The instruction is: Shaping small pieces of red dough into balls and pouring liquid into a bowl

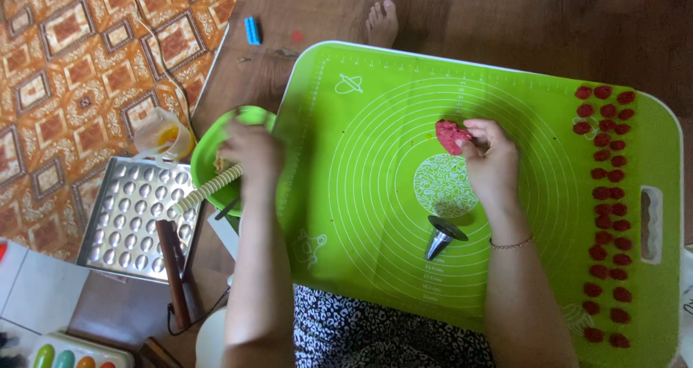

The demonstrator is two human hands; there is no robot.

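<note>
Head view: right hand (492, 151) pinches red dough (450, 135) over green mat (375, 108), ready for shaping; left hand (249, 151) blurred at green bowl (209, 148), grip unclear.

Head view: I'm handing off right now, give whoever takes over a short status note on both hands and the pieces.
Right hand: fingers pinch a red dough lump on the green mat, near its centre.
Left hand: over the green bowl at the mat's left edge, touching a ridged pale stick.
Metal cone: lies on the mat below the right hand, untouched.
Done: two rough columns of small red pieces along the mat's right side.
Left: the lump in hand is still unshaped. The dimpled metal tray sits on the floor to the left.
</note>
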